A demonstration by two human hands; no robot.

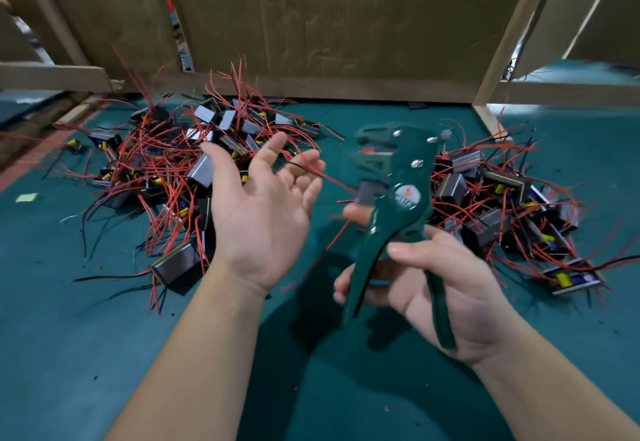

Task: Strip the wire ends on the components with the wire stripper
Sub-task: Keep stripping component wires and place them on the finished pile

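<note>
right hand (443, 284) grips the dark green metal wire stripper (398, 177) upright at frame centre, ready to squeeze. left hand (263, 212) lies palm-up, fingers loosely spread, feeding a thin red wire (311, 167). heaps of grey block components (180, 163) wait either side.

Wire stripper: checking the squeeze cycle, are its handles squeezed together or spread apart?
Spread: the two green handles of the wire stripper diverge within the right hand.

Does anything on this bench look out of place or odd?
One blurred component hangs beside the head of the wire stripper, gripped by neither hand as far as I can tell: the left hand is open, the right hand holds the handles. Possibly falling.
</note>
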